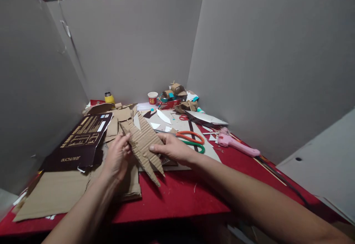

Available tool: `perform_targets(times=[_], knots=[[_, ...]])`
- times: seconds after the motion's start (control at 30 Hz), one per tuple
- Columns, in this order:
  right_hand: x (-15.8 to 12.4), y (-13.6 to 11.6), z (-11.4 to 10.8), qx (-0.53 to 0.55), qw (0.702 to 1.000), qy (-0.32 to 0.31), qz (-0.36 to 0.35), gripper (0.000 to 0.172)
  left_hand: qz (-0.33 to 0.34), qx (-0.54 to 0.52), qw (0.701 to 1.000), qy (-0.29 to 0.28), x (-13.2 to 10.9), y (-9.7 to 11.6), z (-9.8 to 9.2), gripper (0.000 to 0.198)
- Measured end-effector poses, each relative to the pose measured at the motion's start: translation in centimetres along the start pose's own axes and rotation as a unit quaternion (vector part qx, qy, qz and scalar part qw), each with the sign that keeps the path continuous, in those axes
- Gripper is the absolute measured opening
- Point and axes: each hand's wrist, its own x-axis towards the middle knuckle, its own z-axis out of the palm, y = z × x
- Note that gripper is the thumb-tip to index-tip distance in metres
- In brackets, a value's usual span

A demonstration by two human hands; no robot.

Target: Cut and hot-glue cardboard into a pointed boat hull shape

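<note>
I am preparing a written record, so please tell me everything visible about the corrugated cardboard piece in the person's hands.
The corrugated cardboard piece is brown, with its ridged side facing the camera. Its lower end splits into pointed prongs, and a cut edge shows fluting. It slants over the red table, left hand at its left edge, right hand gripping its right edge.

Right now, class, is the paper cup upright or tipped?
Upright: the paper cup stands with its white rim uppermost, above its red side.
</note>
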Motion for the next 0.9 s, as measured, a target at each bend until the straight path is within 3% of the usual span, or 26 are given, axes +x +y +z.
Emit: perform_targets(times=[0.17,0.23,0.37,0.53,0.63,0.77,0.83,0.9], knots=[[-0.4,-1.8,-2.3,-0.045,0.997,-0.048,0.03,0.041,0.101,0.021,0.993,0.049,0.8,3.2,-2.8,0.036],[-0.7,-2.3,-3.5,-0.076,0.994,-0.071,0.032,0.042,0.145,0.137,0.98,-0.003,1.0,3.3,-3.2,0.036],[-1.4,-2.7,-6.2,-0.122,0.987,-0.102,0.033,0.042,0.147,0.301,0.931,-0.145,1.1,1.7,-2.8,0.034],[-1.8,-2.5,-7.7,-0.217,0.952,-0.194,0.099,0.042,0.197,0.338,0.909,-0.143,2.2,1.9,-1.9,0.044],[-1.1,-2.4,-7.2,-0.251,0.932,-0.234,0.116,0.037,0.131,0.452,0.85,-0.238,2.6,3.1,-0.6,0.051],[0.6,-2.1,-6.4,-0.269,0.926,-0.24,0.11,0.025,0.041,0.573,0.729,-0.374,2.8,3.0,1.5,0.047],[1.4,-2.0,-6.3,-0.298,0.92,-0.233,0.1,0.019,0.031,0.602,0.69,-0.401,3.4,2.3,2.0,0.035],[2.1,-1.9,-6.5,-0.336,0.913,-0.217,0.084,0.016,0.025,0.614,0.674,-0.41,4.4,1.5,2.1,0.028]])
